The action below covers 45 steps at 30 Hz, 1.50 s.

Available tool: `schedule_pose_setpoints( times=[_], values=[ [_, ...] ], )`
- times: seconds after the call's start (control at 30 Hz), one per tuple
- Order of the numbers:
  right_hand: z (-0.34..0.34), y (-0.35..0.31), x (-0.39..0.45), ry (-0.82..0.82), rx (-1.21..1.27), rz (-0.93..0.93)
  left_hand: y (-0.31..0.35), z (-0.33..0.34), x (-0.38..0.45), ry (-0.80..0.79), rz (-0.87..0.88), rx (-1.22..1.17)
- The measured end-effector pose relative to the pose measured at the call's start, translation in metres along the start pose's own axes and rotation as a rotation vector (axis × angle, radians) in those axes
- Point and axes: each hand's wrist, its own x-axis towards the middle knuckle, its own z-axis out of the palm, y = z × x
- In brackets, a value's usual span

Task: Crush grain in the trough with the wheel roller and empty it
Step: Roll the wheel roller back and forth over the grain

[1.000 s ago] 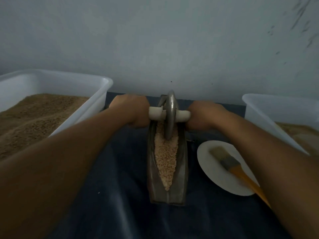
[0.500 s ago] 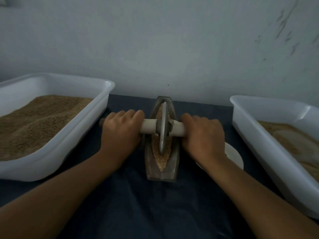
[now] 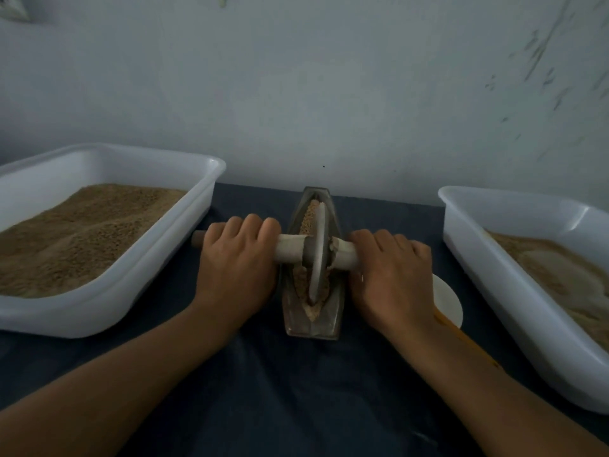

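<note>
Grain [image 3: 308, 216] lies in the trough [image 3: 312, 326], mid-surface [image 3: 296, 407] between two white tubs. Wheel roller [image 3: 318, 245] stands upright in it. Left hand [image 3: 237, 262] and right hand [image 3: 392, 275] each have their grip clamped on the roller's axle ends.

Plain workroom: bare scuffed wall [image 3: 329, 77], dark-clothed table [image 3: 296, 390], white grain tubs [image 3: 197, 206] either side.
</note>
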Motion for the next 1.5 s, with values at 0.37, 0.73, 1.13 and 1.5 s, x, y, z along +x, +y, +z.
schedule_pose_setpoints(
  times=[0.37,0.73,1.13,1.5],
  values=[
    [0.041,0.025,0.048,-0.152,-0.091,-0.035,-0.015,0.031,0.057,-0.448,-0.006,0.152],
    [0.056,0.047,0.116,-0.618,-0.118,-0.053,-0.031,0.063,0.118,-0.939,-0.077,0.046],
    [0.041,0.029,0.086,-0.376,-0.148,-0.019,-0.021,0.05,0.071,-0.542,-0.103,0.1],
    [0.0,-0.001,0.006,0.054,-0.007,-0.012,-0.004,0.008,0.006,-0.012,-0.007,-0.014]
  ],
)
